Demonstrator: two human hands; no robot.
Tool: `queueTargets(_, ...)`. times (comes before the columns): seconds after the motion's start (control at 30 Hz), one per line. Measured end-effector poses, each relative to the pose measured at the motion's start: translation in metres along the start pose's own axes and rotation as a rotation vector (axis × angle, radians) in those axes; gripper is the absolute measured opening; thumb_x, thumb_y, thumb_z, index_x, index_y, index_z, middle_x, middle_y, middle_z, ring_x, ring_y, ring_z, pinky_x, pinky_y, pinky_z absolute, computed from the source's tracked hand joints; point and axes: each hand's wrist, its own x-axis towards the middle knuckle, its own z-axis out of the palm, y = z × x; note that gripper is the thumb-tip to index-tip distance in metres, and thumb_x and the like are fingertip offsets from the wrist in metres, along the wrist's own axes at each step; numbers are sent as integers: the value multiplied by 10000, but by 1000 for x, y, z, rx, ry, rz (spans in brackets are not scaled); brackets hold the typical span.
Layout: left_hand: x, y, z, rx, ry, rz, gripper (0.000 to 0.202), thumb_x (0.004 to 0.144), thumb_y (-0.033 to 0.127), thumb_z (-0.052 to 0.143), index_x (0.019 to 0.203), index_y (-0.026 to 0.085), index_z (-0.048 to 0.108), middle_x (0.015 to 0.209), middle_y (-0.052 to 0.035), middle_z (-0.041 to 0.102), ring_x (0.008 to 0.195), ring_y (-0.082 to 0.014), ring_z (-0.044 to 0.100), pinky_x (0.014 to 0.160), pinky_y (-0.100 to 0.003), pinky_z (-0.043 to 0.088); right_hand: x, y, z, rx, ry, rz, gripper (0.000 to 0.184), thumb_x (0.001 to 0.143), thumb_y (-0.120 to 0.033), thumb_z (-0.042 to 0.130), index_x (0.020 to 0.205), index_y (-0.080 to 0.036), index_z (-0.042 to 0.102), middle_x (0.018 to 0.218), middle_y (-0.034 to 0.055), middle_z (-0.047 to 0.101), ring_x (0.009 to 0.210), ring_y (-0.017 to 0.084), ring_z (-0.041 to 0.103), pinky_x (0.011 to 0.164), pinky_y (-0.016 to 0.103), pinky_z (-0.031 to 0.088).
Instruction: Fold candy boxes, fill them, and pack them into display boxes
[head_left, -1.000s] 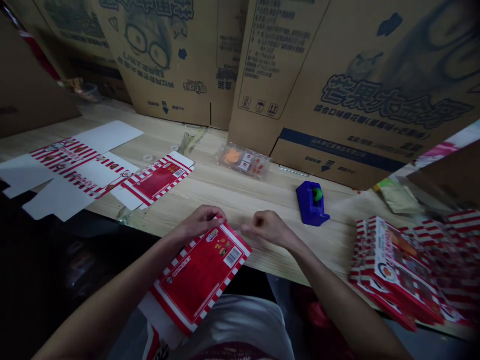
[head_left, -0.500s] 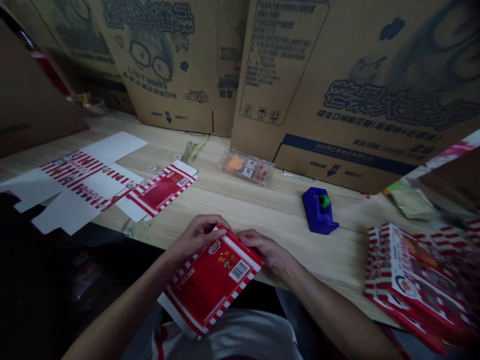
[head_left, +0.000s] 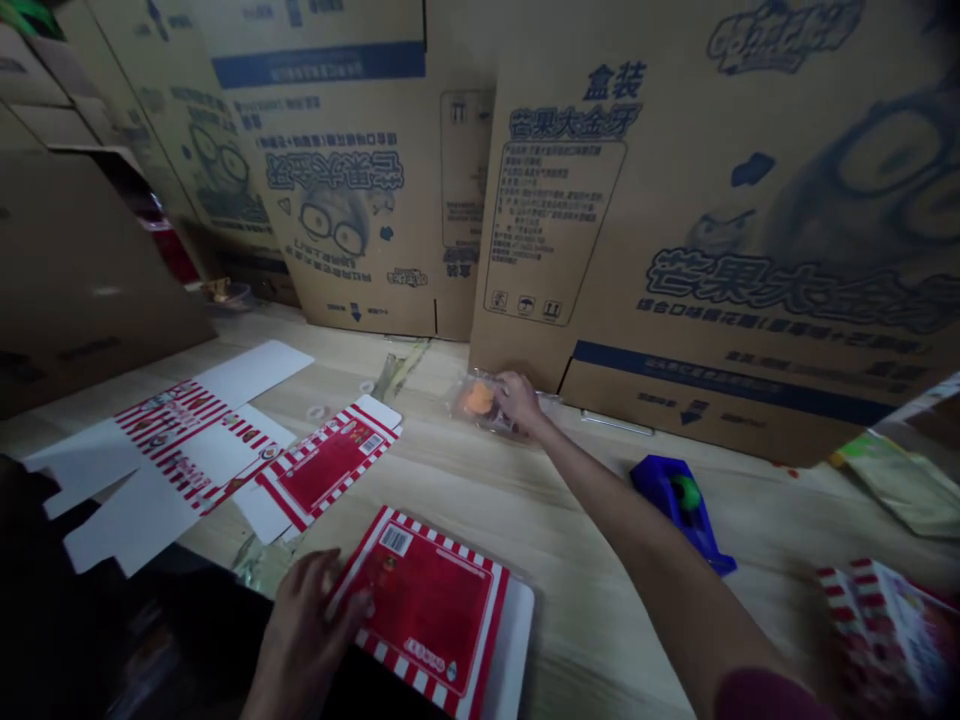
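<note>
My left hand (head_left: 304,620) grips the near left edge of a red-and-white striped carton (head_left: 431,610), its thumb over the printed face. The carton lies at the table's front edge, barcode towards the upper left, with a white flap out at its right end. My right hand (head_left: 519,402) reaches across to the foot of the cardboard boxes. Its fingers are closed on a clear plastic packet (head_left: 480,400) with an orange piece inside. The hand covers the packet's right part.
Flat printed cartons (head_left: 202,440) lie at the left, with a folded one (head_left: 330,465) on top. A blue tape dispenser (head_left: 679,505) stands by my right forearm. Finished-looking striped boxes (head_left: 892,630) are at the lower right. Large cardboard boxes (head_left: 555,230) wall the back.
My right hand has left the carton and moved forward to the plastic packet. The carton has turned round in my left hand and now rests by the table edge. The view has tilted up.
</note>
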Motion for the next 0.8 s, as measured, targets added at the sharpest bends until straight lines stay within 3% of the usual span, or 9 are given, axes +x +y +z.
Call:
queueTargets(0.07,3,9,3,249,-159,250,946,562,642,743,1359,207,475,1454,-225,407,1366,-471,289,1069,-620,300,27,1,4,-86,-8,29,215,852,-142,527,994,-119,688,1132,177,660,1138,253,548,946,342,368)
queueTargets(0.17,21,44,13,504,-595,499,1356,347,643,819,1506,246,238,1569,-219,151,1412,-514,48,1087,-716,77,47,2,12,-183,-33,65,165,824,-106,551,875,-120,707,983,173,705,1041,245,605,877,315,387)
queueTargets(0.23,34,69,24,586,-825,565,1416,338,621,823,1522,268,130,1581,-210,63,1410,-516,11,1054,-754,15,47,0,13,-221,-40,50,165,812,-86,546,835,-131,703,936,151,714,976,225,624,827,285,389)
queueTargets(0.33,47,87,37,606,-979,650,1413,367,610,806,1525,256,77,1583,-216,30,1418,-500,10,1042,-759,-15,28,-1,1,-231,-43,-28,175,823,-97,515,828,-152,681,880,100,712,844,188,626,724,249,381)
queueTargets(0.4,50,86,40,589,-944,700,1370,398,579,796,1525,216,107,1567,-240,142,1423,-477,94,1070,-724,-23,3,0,-16,-221,-19,-71,172,845,-127,488,865,-158,656,846,68,697,778,169,602,673,240,366)
queueTargets(0.47,50,79,38,572,-808,692,1289,437,543,780,1513,161,183,1500,-257,302,1392,-450,227,1109,-667,-7,-30,4,-37,-218,35,-83,181,874,-158,445,904,-156,624,825,53,672,745,159,574,652,239,357)
queueTargets(0.6,47,72,29,569,-523,510,1178,472,512,758,1464,76,297,1351,-265,444,1266,-436,381,1115,-616,125,-106,18,-69,15,146,-127,149,862,-228,458,849,-164,592,717,24,610,641,146,539,604,240,366)
queueTargets(0.7,41,74,27,534,-415,464,1148,500,526,743,1459,85,292,1331,-260,447,1242,-436,384,1089,-604,192,-156,30,-72,280,107,-101,210,807,-295,547,963,-185,635,738,15,623,607,151,542,589,253,405)
queueTargets(0.8,33,81,31,509,-359,520,1124,512,504,738,1460,102,287,1337,-251,439,1241,-423,377,1092,-584,192,-188,33,-68,353,3,-66,304,775,-307,593,1048,-215,691,814,37,676,677,186,580,657,297,458)
